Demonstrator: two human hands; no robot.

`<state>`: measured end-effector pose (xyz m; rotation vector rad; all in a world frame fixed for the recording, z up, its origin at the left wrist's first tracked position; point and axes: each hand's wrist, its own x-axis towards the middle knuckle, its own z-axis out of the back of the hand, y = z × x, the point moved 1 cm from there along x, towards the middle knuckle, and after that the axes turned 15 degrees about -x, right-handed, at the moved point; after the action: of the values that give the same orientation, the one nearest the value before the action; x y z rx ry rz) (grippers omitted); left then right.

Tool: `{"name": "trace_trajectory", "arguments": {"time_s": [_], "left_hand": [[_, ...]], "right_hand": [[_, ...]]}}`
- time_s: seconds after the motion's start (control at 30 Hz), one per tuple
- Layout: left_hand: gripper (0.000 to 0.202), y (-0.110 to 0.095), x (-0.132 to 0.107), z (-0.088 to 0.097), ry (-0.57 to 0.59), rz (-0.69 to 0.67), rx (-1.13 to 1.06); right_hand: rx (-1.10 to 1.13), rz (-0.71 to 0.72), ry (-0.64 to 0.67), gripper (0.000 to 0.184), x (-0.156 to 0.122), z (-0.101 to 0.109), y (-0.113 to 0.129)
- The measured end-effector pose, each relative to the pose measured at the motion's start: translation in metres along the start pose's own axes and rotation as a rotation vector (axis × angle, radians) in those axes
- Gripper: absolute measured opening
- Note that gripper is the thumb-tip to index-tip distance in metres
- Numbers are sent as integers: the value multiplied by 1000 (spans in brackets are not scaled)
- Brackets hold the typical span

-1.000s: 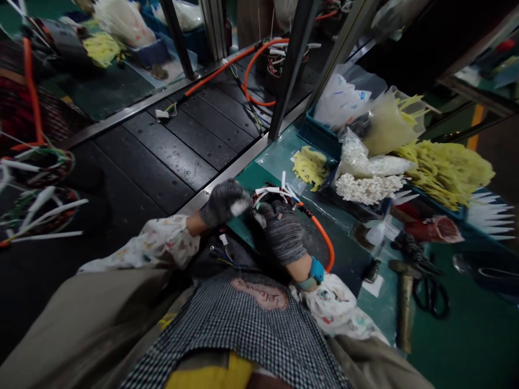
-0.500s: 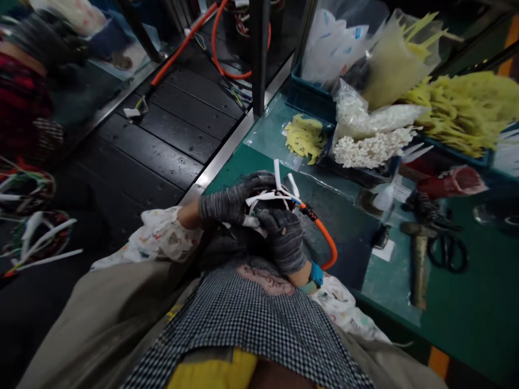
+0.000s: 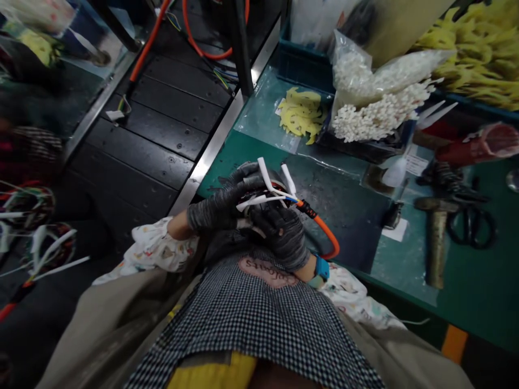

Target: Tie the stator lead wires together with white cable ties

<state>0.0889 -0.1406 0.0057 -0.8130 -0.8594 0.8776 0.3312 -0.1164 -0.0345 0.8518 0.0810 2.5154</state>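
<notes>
Close against my checked apron, both gloved hands hold a wound motor stator, a ring mostly hidden by the fingers. My left hand wraps its left and far side. My right hand presses on the near side with bent fingers; whether a small part is pinched there is hidden. White sleeved leads stick up and sideways from the stator. They meet an orange cable with a black tie, which curves down past my right wrist.
Right on the green bench lie a hammer, black scissors, a red tube, white small pieces and yellow sheet pieces. A dark slatted conveyor runs at left. More stators sit at far left, near a co-worker's sleeve.
The view has shifted, so bench items appear farther right and larger. My hands stay on the stator; the right fingers have shifted slightly and the white leads tilt more to the left.
</notes>
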Motion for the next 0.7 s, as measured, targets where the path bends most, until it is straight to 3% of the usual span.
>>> {"name": "trace_trajectory", "arguments": {"time_s": [0.23, 0.43, 0.57, 0.7], "left_hand": [[95, -5, -1, -4, 3, -65, 9], [90, -3, -5, -14, -76, -57, -16], [79, -4, -7, -23, -138, 12, -6], [77, -9, 0, -31, -172, -11, 29]], "right_hand": [[-35, 35, -31, 32, 0, 4, -1], [-53, -7, 46, 32, -4, 2, 0], [-39, 85, -29, 34, -13, 24, -11], [-157, -27, -81, 42, -16, 45, -26]]}}
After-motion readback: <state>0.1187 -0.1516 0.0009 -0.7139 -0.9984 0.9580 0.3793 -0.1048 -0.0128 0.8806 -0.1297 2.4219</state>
